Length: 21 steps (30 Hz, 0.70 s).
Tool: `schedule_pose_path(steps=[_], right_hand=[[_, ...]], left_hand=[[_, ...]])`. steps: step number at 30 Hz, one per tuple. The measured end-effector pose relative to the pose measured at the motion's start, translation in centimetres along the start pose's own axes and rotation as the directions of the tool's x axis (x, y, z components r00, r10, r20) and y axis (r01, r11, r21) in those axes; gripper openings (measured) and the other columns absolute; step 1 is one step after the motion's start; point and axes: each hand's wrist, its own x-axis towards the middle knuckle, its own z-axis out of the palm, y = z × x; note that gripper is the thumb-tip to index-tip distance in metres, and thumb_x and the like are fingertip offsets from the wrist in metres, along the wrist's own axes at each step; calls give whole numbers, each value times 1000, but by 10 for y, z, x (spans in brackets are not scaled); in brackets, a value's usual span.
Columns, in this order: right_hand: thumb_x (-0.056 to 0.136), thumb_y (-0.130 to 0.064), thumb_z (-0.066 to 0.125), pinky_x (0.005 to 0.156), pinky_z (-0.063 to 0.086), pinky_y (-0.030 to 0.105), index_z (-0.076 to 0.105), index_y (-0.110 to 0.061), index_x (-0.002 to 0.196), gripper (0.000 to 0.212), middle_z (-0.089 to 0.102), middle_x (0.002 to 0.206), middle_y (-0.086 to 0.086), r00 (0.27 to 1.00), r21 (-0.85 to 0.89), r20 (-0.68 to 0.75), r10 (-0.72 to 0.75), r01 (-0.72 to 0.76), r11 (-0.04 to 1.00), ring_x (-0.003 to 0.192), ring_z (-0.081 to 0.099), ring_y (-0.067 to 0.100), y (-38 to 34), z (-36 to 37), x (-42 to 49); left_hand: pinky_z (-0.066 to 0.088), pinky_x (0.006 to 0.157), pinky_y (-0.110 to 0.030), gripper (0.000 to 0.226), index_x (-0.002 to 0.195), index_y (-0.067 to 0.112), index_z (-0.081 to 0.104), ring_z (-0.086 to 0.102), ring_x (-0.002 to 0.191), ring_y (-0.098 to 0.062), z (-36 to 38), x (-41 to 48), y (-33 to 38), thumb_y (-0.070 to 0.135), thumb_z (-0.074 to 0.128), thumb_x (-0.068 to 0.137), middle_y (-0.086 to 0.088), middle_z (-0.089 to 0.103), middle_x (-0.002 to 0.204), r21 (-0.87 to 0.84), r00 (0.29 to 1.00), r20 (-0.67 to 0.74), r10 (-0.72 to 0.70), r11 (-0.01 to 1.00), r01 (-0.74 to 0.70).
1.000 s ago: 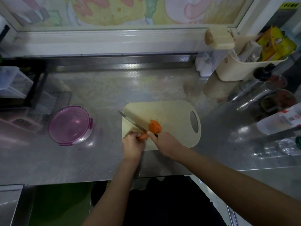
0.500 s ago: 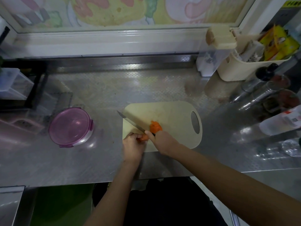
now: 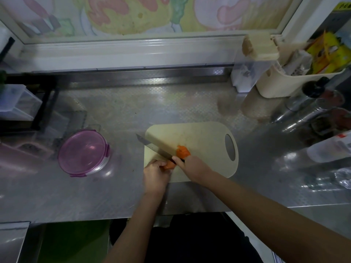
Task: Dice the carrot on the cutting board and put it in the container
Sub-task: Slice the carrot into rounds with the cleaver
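Right hand point(image 3: 191, 168) clamped round knife point(image 3: 157, 148) handle, blade angled over board's left edge. Left hand point(image 3: 154, 174) curled on carrot point(image 3: 169, 165) stub at cutting board point(image 3: 201, 137) near-left corner; cut pieces point(image 3: 182, 151) piled just beyond blade. Step: slicing. Next, likely: finer cuts, fingertips tucked. Container point(image 3: 83, 152) lidded, well apart toward bench point(image 3: 133, 111) left. Handle and stub mostly hidden.

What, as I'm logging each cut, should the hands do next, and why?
Probably press down for a slice: the right hand grips the knife, its blade angled over the carrot that the left hand holds on the board. Cut pieces sit beside the blade.
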Motion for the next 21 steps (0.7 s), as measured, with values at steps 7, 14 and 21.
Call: schedule_pose_path(steps=[7, 14, 21], right_hand=[[98, -44, 37, 100, 35, 34, 22, -19, 148, 58, 44, 144, 13, 999, 8, 13, -49, 49, 999, 126, 47, 33, 2, -4, -2], [99, -47, 33, 93, 40, 36, 31, -18, 145, 55, 56, 128, 22, 999, -56, -2, -32, 32, 998, 116, 53, 38, 4, -5, -6], [99, -46, 32, 83, 42, 36, 56, -3, 119, 53, 64, 105, 24, 999, -132, -7, -44, 42, 990, 101, 60, 37, 6, -1, -19]], left_hand=[[37, 74, -15, 20, 91, 12, 75, 63, 88, -23, -1, 2, 1, 15, 76, 71, -7, 69, 98, 7, 999, 31, -41, 999, 41], [31, 73, -7, 22, 93, 9, 75, 63, 90, -22, -3, 3, 2, 14, 77, 71, -7, 69, 99, -12, 997, 35, -67, 998, 68], [40, 74, -15, 20, 90, 12, 76, 63, 85, -22, -3, 3, -1, 19, 77, 71, -8, 69, 95, -25, 997, 55, -47, 999, 49]])
